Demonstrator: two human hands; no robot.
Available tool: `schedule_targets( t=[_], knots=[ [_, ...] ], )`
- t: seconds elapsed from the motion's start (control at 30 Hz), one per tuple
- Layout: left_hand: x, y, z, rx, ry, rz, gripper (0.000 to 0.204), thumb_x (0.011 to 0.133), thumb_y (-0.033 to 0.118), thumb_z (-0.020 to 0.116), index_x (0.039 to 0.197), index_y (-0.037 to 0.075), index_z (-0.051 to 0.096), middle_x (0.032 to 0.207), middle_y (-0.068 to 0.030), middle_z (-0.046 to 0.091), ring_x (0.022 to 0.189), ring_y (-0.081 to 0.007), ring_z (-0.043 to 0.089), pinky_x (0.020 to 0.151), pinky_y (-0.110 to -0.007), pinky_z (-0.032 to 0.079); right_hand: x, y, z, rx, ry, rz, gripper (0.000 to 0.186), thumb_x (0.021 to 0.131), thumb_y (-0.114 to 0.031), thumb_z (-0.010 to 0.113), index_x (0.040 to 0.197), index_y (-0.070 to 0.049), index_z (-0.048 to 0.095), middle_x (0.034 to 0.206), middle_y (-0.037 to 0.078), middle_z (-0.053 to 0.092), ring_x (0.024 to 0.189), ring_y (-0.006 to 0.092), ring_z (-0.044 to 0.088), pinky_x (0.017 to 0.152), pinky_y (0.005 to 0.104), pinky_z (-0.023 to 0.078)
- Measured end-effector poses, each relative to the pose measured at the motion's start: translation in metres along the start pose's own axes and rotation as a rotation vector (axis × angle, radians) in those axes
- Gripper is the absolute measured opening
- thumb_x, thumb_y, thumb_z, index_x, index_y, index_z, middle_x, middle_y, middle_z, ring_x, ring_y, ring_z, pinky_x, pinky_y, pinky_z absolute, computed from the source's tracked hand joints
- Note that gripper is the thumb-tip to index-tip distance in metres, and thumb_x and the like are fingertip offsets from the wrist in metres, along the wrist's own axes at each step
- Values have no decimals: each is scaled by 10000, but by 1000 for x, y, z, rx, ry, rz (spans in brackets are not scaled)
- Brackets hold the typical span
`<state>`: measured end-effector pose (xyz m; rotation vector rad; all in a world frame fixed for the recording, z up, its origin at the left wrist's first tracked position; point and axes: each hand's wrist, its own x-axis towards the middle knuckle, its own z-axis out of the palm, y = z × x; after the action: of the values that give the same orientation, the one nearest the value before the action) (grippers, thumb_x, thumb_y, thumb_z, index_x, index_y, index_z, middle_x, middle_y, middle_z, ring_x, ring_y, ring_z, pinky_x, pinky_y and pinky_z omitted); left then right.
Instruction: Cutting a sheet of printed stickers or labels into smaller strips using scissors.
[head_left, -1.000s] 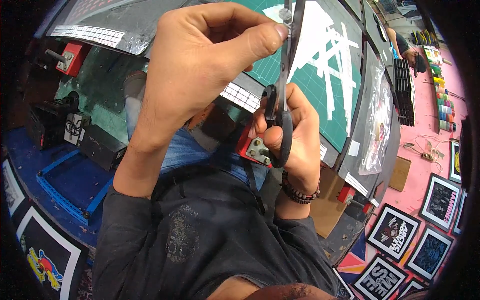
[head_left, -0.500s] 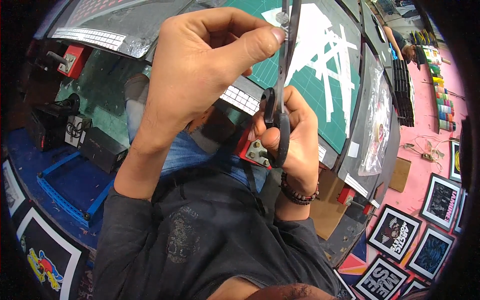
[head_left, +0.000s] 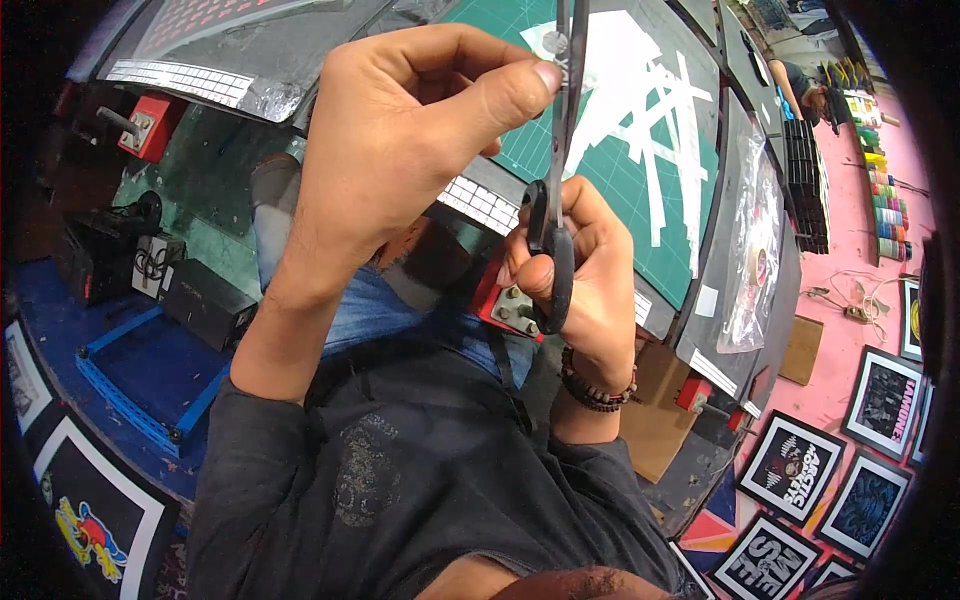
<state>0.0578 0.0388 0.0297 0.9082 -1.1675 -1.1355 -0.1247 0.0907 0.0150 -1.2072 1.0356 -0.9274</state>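
My left hand (head_left: 400, 130) is raised over the near edge of the table, thumb and fingertips pinched on a small white piece of paper (head_left: 538, 40) with a grey round print on it. In my right hand (head_left: 600, 290) is a pair of scissors (head_left: 564, 265) with black handles, thumb and fingers through the loops. The blades point up and away, right beside my left fingertips, and their tips run out of the picture at the top. A dark beaded bracelet (head_left: 597, 393) circles my right wrist.
Below my hands lies a green cutting mat (head_left: 655, 270), with white paper strips (head_left: 657, 205) piled on it. Crumpled clear plastic (head_left: 745, 300) lies to the right. Red metal clamps (head_left: 152, 128) stick out at the table edge. Another person (head_left: 797, 90) is at the far right.
The scissors have shifted slightly left, and their blades stand a little closer together. My left hand, still pinching the paper, has moved slightly left. At far right, the other person has shifted a little.
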Motion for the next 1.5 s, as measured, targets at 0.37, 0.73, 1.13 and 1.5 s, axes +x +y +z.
schedule_targets(
  t=[0.37,0.73,1.13,1.5],
  knots=[
    [6,5,-8,44,-29,63,245,908,221,708,954,-17,738,843,-77,713,675,-72,592,653,-214,480,0,-4,1,5,17,24,447,761,-139,883,960,-57,490,782,-29,596,675,17,534,589,177,415],
    [13,6,-4,78,13,60,205,916,192,726,981,-1,750,846,-58,730,668,-67,595,634,-217,485,-1,-2,2,7,17,20,470,752,-169,901,936,-72,480,775,-44,576,677,10,515,583,178,393],
    [14,4,-4,49,28,57,207,911,195,736,970,-4,749,828,-58,725,665,-71,598,627,-220,483,-1,-3,1,-1,4,24,452,765,-155,890,933,-71,479,765,-42,574,675,14,521,585,176,396],
    [17,-15,10,-204,-95,98,186,1015,195,558,1053,25,623,1087,-179,720,931,-227,731,830,-326,593,0,-6,1,-4,40,81,389,804,-115,844,953,-48,491,784,-5,618,706,36,574,610,188,452]
  ],
)
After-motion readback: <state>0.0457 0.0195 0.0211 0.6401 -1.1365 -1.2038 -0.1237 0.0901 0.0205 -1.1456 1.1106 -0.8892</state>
